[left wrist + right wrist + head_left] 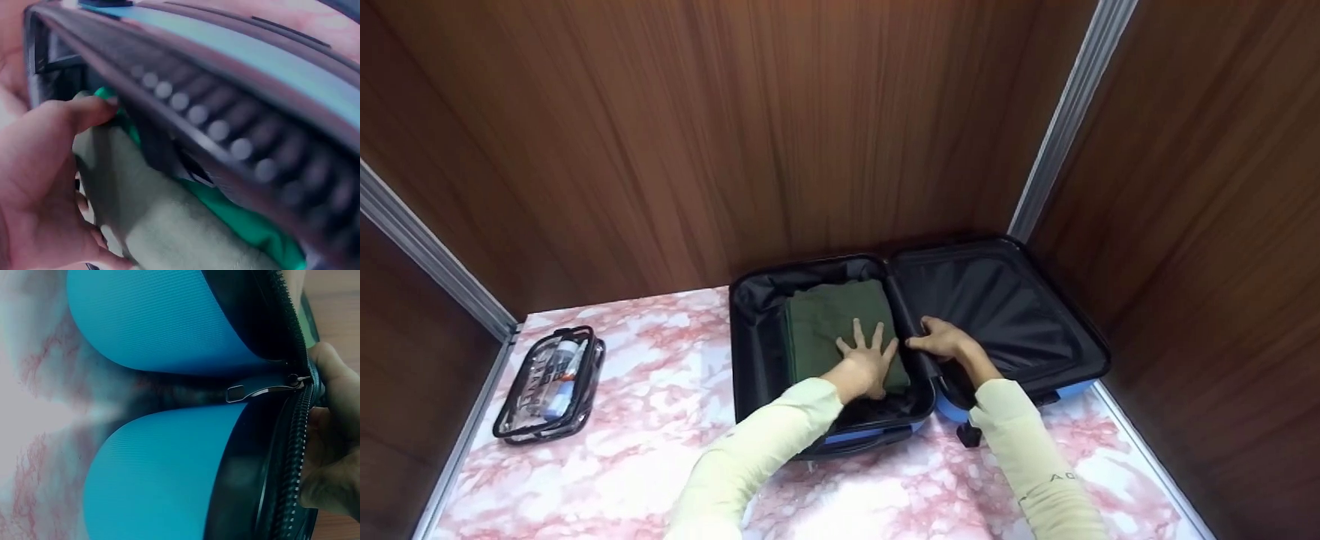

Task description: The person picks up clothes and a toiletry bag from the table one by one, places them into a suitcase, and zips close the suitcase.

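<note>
Green cloth (829,322) folded in case (751,375). Left hand (864,366) spread on top, grip wide, nothing held; right hand (949,343) at middle edge, hold unclear. Best: press evenly, cloth clear of zip (300,458).

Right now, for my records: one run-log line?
left grip: spread on green cloth; right grip: at middle of suitcase; suitcase: open, cloth inside

Zipper teeth (219,130) blurred at left wrist, sleeves (757,442) cropped
</note>
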`<state>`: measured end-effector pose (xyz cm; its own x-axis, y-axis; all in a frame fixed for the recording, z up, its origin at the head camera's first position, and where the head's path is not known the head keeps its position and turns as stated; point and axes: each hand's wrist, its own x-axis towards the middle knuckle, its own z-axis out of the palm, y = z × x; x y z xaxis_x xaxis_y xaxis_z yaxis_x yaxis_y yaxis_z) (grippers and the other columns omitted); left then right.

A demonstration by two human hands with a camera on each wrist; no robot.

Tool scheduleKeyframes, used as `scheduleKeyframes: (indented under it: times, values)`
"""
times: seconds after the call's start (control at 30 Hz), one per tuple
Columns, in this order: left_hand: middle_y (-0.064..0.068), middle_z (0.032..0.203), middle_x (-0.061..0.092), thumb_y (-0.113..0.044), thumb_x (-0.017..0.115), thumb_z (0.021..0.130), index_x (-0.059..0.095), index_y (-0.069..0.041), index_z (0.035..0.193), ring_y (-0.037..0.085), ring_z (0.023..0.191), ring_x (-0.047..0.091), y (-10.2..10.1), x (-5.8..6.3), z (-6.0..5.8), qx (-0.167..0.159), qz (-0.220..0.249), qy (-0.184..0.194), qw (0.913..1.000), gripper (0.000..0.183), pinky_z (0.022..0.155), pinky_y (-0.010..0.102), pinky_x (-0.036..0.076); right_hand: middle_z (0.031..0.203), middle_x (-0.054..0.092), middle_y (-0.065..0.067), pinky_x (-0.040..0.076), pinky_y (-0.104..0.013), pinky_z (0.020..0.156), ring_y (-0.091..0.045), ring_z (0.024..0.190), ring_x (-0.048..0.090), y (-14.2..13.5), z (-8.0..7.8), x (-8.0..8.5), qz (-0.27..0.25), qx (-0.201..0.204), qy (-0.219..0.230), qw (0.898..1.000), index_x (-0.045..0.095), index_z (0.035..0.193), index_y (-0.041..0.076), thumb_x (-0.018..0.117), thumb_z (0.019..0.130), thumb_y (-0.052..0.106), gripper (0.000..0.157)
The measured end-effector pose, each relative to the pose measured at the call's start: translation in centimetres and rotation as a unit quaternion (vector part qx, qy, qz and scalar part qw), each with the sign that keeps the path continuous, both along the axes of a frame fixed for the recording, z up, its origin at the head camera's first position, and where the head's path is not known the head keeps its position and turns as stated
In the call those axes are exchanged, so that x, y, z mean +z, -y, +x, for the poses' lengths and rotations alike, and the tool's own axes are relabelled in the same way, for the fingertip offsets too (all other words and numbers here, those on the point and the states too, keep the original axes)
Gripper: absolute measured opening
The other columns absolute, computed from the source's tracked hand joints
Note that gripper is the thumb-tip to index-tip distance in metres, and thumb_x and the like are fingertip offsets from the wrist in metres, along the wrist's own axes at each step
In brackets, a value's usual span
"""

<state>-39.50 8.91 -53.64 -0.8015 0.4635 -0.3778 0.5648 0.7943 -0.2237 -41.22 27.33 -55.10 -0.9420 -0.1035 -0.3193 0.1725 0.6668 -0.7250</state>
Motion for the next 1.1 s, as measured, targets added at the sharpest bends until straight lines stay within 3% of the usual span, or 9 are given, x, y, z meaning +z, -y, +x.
scheduleKeyframes:
  times: [0.13,0.23,0.33,0.5,0.67,0.8,0.87,1.03,1.1]
  values:
    - [0.006,0.170,0.003,-0.056,0.071,0.085,0.009,-0.032,0.161,0.048,0.152,0.006,-0.7,-0.2,0.4,-0.016,-0.065,-0.044,0.9968,0.101,0.110,0.060,0.039,0.153,0.034,-0.035,0.056,-0.046,0.089,-0.044,0.132,0.048,0.2,0.0,0.2,0.006,0.001,-0.012,1.000,0.022,0.152,-0.012,0.060,0.095,0.028,0.079]
    - [0.007,0.170,0.004,-0.058,0.064,0.089,0.008,-0.030,0.162,0.049,0.151,0.009,-0.8,-0.3,0.1,-0.019,-0.085,-0.050,0.9949,0.096,0.108,0.057,0.042,0.143,0.046,-0.034,0.057,-0.040,0.081,-0.039,0.120,0.057,0.4,-0.2,0.3,-0.001,0.007,-0.016,1.000,0.036,0.146,-0.010,0.061,0.095,0.028,0.069]
    - [0.007,0.170,0.004,-0.057,0.060,0.093,0.007,-0.026,0.162,0.050,0.151,0.009,-1.0,-0.2,-0.6,-0.019,-0.067,-0.035,0.9970,0.092,0.108,0.055,0.043,0.138,0.050,-0.032,0.057,-0.040,0.079,-0.036,0.112,0.060,0.3,-0.3,0.5,-0.004,0.004,-0.016,1.000,0.040,0.142,-0.010,0.062,0.094,0.028,0.065]
    - [0.004,0.170,0.004,-0.058,0.058,0.094,0.007,-0.025,0.162,0.050,0.151,0.006,-1.0,0.1,-1.3,-0.031,-0.037,-0.004,0.9988,0.091,0.109,0.054,0.042,0.155,0.032,-0.032,0.054,-0.051,0.094,-0.044,0.134,0.047,0.1,-0.3,0.6,0.003,-0.004,0.001,1.000,0.022,0.154,-0.008,0.058,0.096,0.031,0.079]
    - [0.006,0.170,0.004,-0.062,0.051,0.095,0.008,-0.021,0.162,0.045,0.153,0.004,0.3,1.7,-1.6,-0.076,-0.030,0.055,0.9952,0.089,0.120,0.052,0.029,0.159,0.024,-0.031,0.052,-0.053,0.097,-0.046,0.140,0.040,0.1,-0.1,0.3,-0.003,-0.007,0.006,1.000,0.014,0.156,-0.008,0.057,0.097,0.031,0.083]
    - [0.006,0.169,0.012,-0.059,0.049,0.098,0.018,-0.021,0.161,0.042,0.153,0.012,2.1,2.4,-2.1,-0.091,0.054,0.094,0.9900,0.080,0.124,0.049,0.021,0.156,0.030,-0.032,0.054,-0.052,0.093,-0.045,0.136,0.044,0.2,0.0,-0.2,-0.002,-0.007,0.006,1.000,0.021,0.154,-0.008,0.057,0.097,0.031,0.078]
    - [0.006,0.168,0.015,-0.053,0.049,0.100,0.022,-0.021,0.160,0.042,0.152,0.016,3.2,2.7,-2.3,-0.084,0.119,0.108,0.9834,0.073,0.123,0.048,0.024,0.150,0.038,-0.032,0.055,-0.051,0.091,-0.044,0.130,0.049,0.2,0.0,-0.3,-0.002,-0.007,0.000,1.000,0.031,0.149,-0.008,0.058,0.097,0.030,0.070]
    - [0.011,0.166,0.021,-0.039,0.050,0.104,0.028,-0.015,0.158,0.032,0.153,0.021,6.6,4.0,-2.4,-0.064,0.295,0.117,0.9462,0.064,0.124,0.043,0.023,0.152,0.035,-0.033,0.055,-0.051,0.092,-0.044,0.132,0.048,0.3,0.2,-0.2,-0.001,-0.008,-0.007,1.000,0.028,0.151,-0.008,0.057,0.098,0.029,0.071]
    - [0.012,0.166,0.022,-0.035,0.049,0.105,0.028,-0.013,0.158,0.029,0.153,0.021,8.2,4.5,-2.2,-0.053,0.349,0.115,0.9286,0.062,0.124,0.043,0.022,0.158,0.025,-0.032,0.053,-0.051,0.095,-0.045,0.138,0.041,0.2,0.4,0.0,0.007,-0.006,-0.006,1.000,0.017,0.155,-0.008,0.056,0.099,0.029,0.078]
